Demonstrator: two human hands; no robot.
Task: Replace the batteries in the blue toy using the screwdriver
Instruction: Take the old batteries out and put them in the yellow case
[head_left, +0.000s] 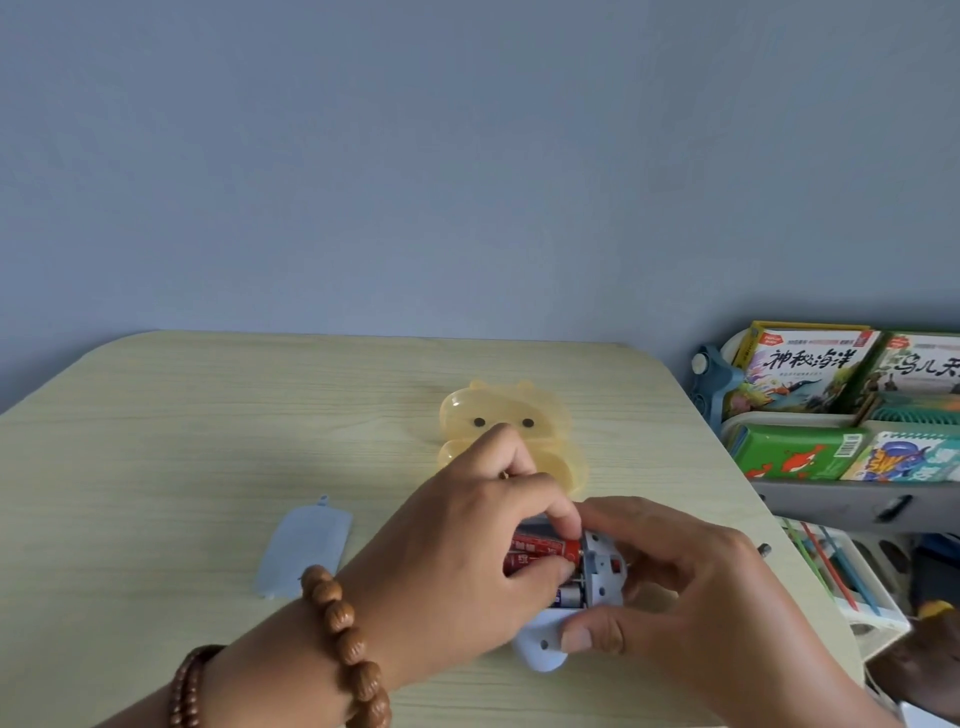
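2 hands work the blue toy at 5 o'clock on the table: my right hand grips its body, my left hand pinches a red battery in the open bay. Swapping cells, I judge; next calls for firm seating, then the 1 loose cover at 9 o'clock. I count 2 red cells, 1 silvery cell.

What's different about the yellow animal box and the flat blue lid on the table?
The yellow animal box is see-through with two dark dots; the blue lid is plain and solid. The box looks rounded and bumpy, the lid flat. The box sits behind the left hand, partly hidden; the lid lies to its left. Both rest on the table.
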